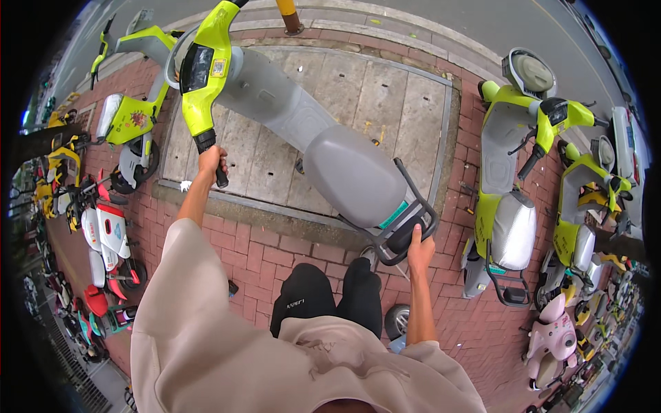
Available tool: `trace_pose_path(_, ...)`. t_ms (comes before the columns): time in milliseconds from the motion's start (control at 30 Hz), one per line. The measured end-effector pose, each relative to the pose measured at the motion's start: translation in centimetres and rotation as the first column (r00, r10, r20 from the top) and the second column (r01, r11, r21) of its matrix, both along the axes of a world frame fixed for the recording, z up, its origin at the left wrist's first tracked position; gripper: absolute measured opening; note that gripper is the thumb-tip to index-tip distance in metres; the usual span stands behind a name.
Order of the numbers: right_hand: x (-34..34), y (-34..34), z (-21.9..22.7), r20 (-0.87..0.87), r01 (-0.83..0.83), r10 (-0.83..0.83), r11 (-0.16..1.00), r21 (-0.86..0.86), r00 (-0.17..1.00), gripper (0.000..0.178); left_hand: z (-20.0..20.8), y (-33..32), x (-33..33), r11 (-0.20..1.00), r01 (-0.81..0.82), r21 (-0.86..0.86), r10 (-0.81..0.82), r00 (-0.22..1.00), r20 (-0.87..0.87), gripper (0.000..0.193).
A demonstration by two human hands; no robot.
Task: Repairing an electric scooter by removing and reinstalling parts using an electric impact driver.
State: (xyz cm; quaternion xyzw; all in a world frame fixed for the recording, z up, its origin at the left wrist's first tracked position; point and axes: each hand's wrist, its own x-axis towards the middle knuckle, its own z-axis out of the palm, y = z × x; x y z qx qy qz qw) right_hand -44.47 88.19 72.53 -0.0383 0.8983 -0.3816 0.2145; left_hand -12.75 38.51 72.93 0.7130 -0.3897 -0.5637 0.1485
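A yellow-green and grey electric scooter [354,162] stands in front of me, its front to the left and its tail to the right. My left hand [213,160] is closed round the black handlebar grip [221,175] nearest me. At the tail, my right hand [420,250] grips the black rear rack [432,221] behind the grey seat, thumb on top; its fingers are partly hidden below. The handlebar's far end runs out at the top of the picture. Most of the wheels are hidden under the body.
Concrete cover slabs [337,89] in a metal frame lie under the scooter, with red brick paving [261,256] around them. More yellow-green scooters stand at left [131,120] and right [506,206]. A yellow-and-black post [289,15] rises by the kerb. A pink scooter [553,337] is at lower right.
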Motion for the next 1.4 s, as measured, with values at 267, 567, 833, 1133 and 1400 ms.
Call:
trace_pose_path(267,10.0,0.3,-4.6,0.062,0.32,-0.314,0.933,-0.164,0.947,0.048,-2.0,-0.1,12.4,0.989,0.07,-0.129,-0.059,0.994,0.088,0.011)
trace_pose_path(567,31.4,11.6,-9.7,0.284,0.551,-0.474,0.747,-0.372,0.834,0.044,-12.0,7.6,35.3,0.984,0.114,-0.139,-0.109,0.993,0.041,0.011)
trace_pose_path(833,28.4,9.0,-7.2,0.487,0.594,-0.388,0.699,-0.398,0.783,0.058,-9.5,6.6,30.6,0.973,0.152,-0.171,-0.145,0.988,0.057,0.012)
trace_pose_path(1133,22.7,8.0,-12.6,0.833,0.702,0.127,0.479,-0.526,0.538,0.049,-5.2,3.4,20.6,0.478,0.396,-0.784,0.242,0.798,0.552,0.054)
trace_pose_path(1400,25.9,4.8,-13.6,0.862,0.708,0.231,0.496,-0.503,0.451,0.047,-6.4,-2.2,32.5,0.64,0.444,-0.627,-0.245,0.892,0.381,0.046)
